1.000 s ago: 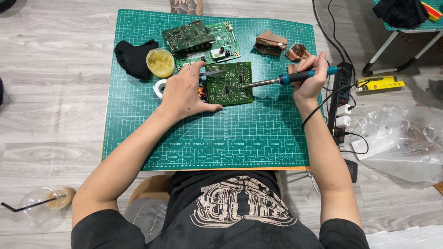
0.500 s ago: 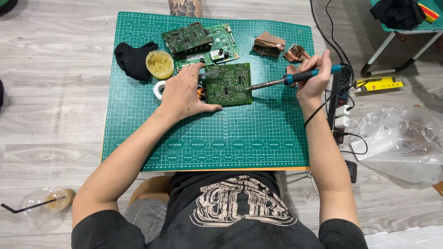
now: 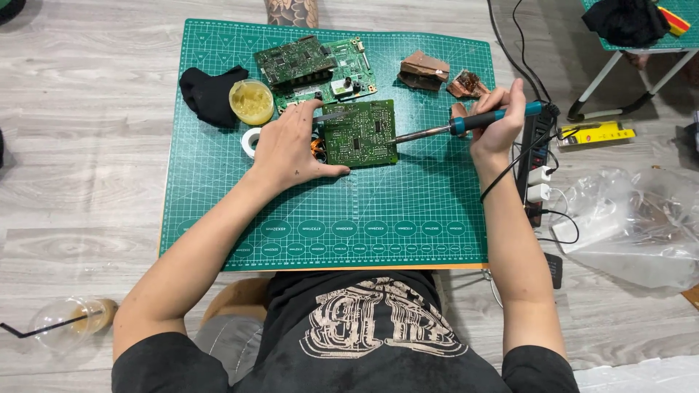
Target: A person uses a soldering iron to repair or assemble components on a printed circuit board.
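Overhead, head view: left hand point(image 3: 291, 149) spread flat on green cutting mat point(image 3: 218, 211), fingers steadying green circuit board point(image 3: 360, 133) at mat centre. Right hand point(image 3: 496, 124) closed around soldering iron point(image 3: 466, 125), tip touching board's right edge. Second circuit board point(image 3: 317, 65), yellow flux tub point(image 3: 251, 101), black cloth point(image 3: 210, 93) behind.

We are seeing a green circuit board point(image 3: 360, 133) lying on a green cutting mat point(image 3: 218, 189) gridded in pale lines, a teal-handled soldering iron point(image 3: 466, 124), a black cloth point(image 3: 210, 93), and a yellow-filled tin point(image 3: 252, 101).
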